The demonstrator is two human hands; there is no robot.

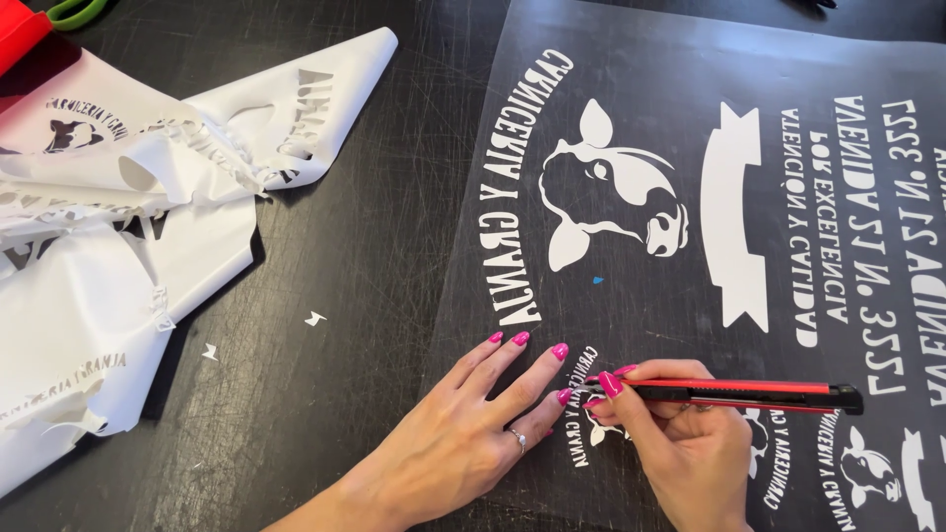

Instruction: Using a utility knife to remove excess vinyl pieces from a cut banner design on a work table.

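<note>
Two hands (463, 433), one craft knife (749, 396), two cow heads (611, 187), two paper scraps (313, 318)

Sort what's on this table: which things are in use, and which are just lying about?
In use:
right hand holding the red utility knife
left hand pressing flat on the clear sheet

Lying about:
crumpled white vinyl scrap
small white offcuts
green-handled tool, top left

bench (345, 197): black, scratched, fills the frame.
waste vinyl (118, 246): crumpled white sheet with cut-out letters, left of frame, lying on the bench.
scraps (313, 318): two small white bits, lower left of centre, apart from the sheet.
red object (18, 34): upper left corner, partly out of frame.
green handle (71, 12): top left edge, beside the red object.
</note>
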